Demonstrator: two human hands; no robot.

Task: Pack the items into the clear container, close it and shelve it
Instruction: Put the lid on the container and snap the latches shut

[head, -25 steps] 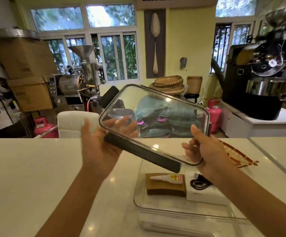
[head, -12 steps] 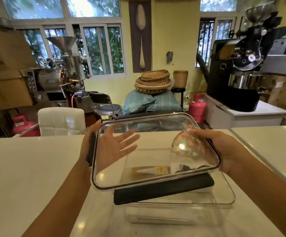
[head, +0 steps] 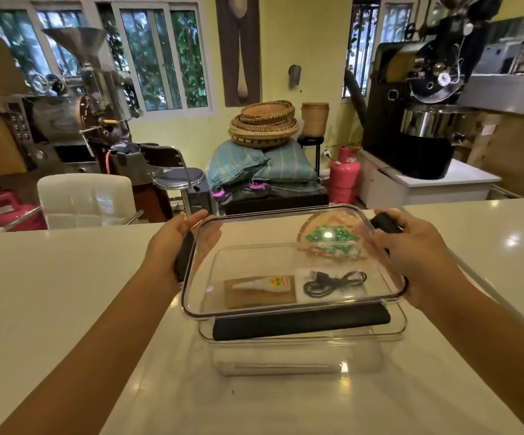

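A clear container [head: 301,359] stands on the white counter in front of me. Inside lie a brown pad [head: 260,298] with a small white glue tube [head: 262,282] on it, and a white box [head: 348,295] with a coiled black cable [head: 332,282] on top. I hold the clear lid [head: 285,255], with its black clasps, level just above the container's rim. My left hand [head: 176,246] holds the lid's left edge by its black clasp, fingers fairly straight. My right hand [head: 411,249] grips the right edge, fingers curled over the black clasp there.
White counter [head: 66,293] extends left and right. A round woven coaster with green pattern [head: 332,238] shows through the lid at the far right. Behind the counter stand a white chair [head: 85,199], a stool, coffee roasters, sacks, baskets and pink gas cylinders.
The lid has come down from a raised, tilted pose to lie flat just above the container. My right hand shifted to the lid's right clasp; my left hand moved to the left clasp.
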